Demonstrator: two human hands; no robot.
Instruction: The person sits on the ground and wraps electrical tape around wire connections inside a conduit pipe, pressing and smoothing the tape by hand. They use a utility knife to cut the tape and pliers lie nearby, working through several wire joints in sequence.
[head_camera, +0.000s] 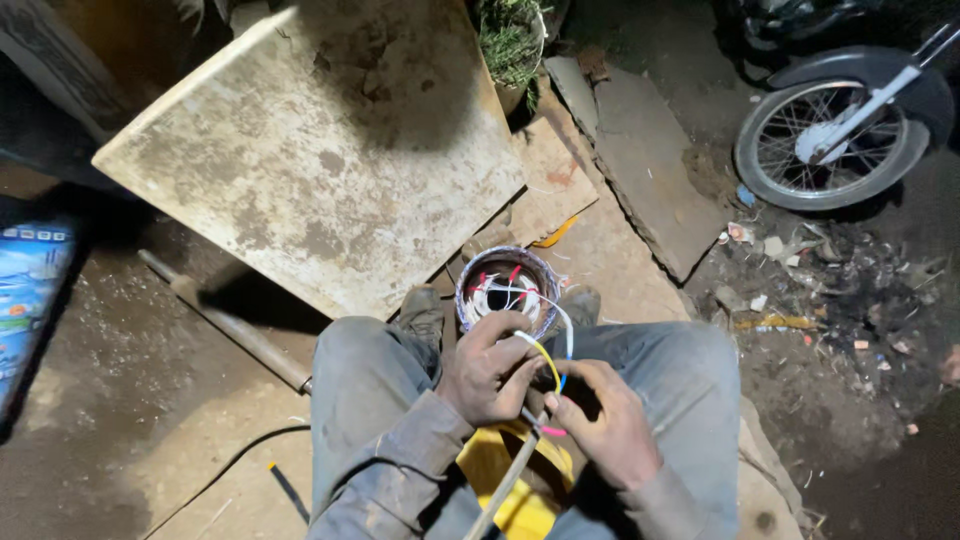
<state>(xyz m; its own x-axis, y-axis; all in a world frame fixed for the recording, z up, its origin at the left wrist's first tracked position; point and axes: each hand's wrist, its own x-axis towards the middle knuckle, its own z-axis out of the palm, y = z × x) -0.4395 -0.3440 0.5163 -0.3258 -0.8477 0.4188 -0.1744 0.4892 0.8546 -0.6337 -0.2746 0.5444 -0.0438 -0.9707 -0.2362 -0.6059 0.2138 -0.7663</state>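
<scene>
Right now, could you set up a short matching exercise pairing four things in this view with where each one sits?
Things:
1. wire-wound ring
2. motorcycle wheel
3. stone slab
4. metal pipe

Places:
A. upper right, on the ground
B. on the dirt, left of the knees
C. just beyond the left hand and right hand
D. upper left, filling much of the view

Pairs: 1-C, 2-A, 3-D, 4-B
</scene>
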